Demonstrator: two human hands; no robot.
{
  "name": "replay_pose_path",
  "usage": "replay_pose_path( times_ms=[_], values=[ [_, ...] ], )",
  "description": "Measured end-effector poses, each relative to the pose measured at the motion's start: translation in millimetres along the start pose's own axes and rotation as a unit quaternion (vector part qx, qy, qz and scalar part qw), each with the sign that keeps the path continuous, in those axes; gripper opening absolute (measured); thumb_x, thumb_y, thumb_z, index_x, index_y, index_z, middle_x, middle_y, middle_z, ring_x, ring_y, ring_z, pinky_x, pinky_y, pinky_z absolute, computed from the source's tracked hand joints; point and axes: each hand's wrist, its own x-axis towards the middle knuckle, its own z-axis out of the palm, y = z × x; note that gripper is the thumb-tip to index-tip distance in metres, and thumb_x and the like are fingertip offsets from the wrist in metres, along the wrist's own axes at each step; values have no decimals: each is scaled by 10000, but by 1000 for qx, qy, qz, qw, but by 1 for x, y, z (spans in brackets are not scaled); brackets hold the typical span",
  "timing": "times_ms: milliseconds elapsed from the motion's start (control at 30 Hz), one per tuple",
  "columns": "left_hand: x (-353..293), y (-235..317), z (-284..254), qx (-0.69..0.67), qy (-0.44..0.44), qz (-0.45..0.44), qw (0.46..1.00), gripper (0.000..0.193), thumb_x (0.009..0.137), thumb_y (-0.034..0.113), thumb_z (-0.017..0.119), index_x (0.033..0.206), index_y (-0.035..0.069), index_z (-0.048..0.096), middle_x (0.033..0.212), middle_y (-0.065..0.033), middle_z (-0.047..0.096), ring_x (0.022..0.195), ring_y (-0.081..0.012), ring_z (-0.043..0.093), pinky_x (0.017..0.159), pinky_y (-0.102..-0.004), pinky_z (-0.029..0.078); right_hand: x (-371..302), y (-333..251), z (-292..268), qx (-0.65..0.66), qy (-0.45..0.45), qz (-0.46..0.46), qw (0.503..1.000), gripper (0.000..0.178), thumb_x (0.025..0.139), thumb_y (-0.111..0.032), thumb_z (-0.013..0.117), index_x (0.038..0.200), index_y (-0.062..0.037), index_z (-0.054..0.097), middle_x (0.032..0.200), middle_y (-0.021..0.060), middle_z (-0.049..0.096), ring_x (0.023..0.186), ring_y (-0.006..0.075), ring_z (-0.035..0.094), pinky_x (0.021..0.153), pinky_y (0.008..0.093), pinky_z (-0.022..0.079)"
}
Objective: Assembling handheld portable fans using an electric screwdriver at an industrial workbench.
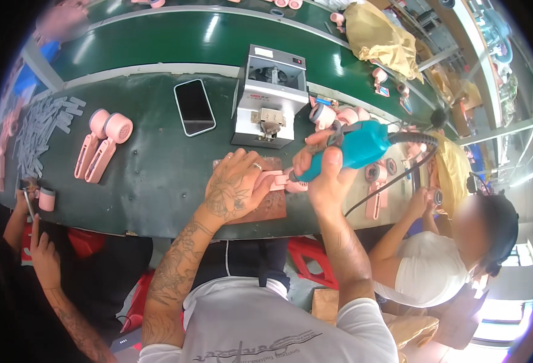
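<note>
My left hand [235, 184] is closed over a pink handheld fan [277, 180], pressing it down on a reddish-brown pad [269, 209] near the bench's front edge. Much of the fan's handle is hidden under my fingers. In my right hand [327, 181] is a teal electric screwdriver [363, 145], gripped with its nose pointing left at the fan. The tip is right at the fan's pink body; whether it touches a screw cannot be made out. Just beyond the pad stands a grey screw feeder machine [269, 100].
A phone [194, 107] lies left of the feeder, with two pink fans [104, 145] and a pile of grey strips [42, 133] farther left. More fans [375, 187] lie at right, under the screwdriver's cord [393, 179]. Co-workers sit on both sides; a green conveyor [157, 39] runs behind.
</note>
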Motion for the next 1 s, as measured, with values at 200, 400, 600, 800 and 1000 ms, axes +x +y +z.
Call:
replay_pose_path(
  times_ms=[200,400,600,800,1000],
  values=[
    [3,4,-8,-9,-29,-13,999,277,924,302,635,941,35,709,1036,-87,604,1017,-295,550,956,-457,454,-14,9,-10,-22,-5,-9,1000,499,988,-431,669,1073,52,579,707,50,597,633,142,596,593,280,469],
    [2,2,-1,0,5,8,1000,217,906,282,660,991,87,702,984,-61,598,949,-301,559,822,-448,443,-18,18,-9,-73,-6,-13,997,542,993,-523,620,1024,12,537,668,82,531,583,185,536,558,341,468],
    [3,2,-1,13,12,23,1000,180,926,229,639,1003,82,710,1001,-68,606,943,-311,564,830,-458,449,-20,30,-15,-31,-34,-33,998,510,989,-511,632,967,-16,511,693,86,545,586,184,538,542,330,455],
    [8,8,-4,10,20,49,999,202,924,222,647,1045,75,718,1131,-55,640,957,-312,577,839,-463,454,-27,32,-17,-56,-34,-56,996,520,982,-510,644,994,-2,530,717,85,557,621,187,557,573,327,461],
    [-22,28,-13,92,-53,108,988,265,900,312,712,1019,76,694,1033,-77,632,961,-272,606,816,-414,488,-68,-4,-15,36,34,-25,998,662,919,-705,594,1078,-66,524,684,64,527,537,197,516,498,341,435]
  ],
)
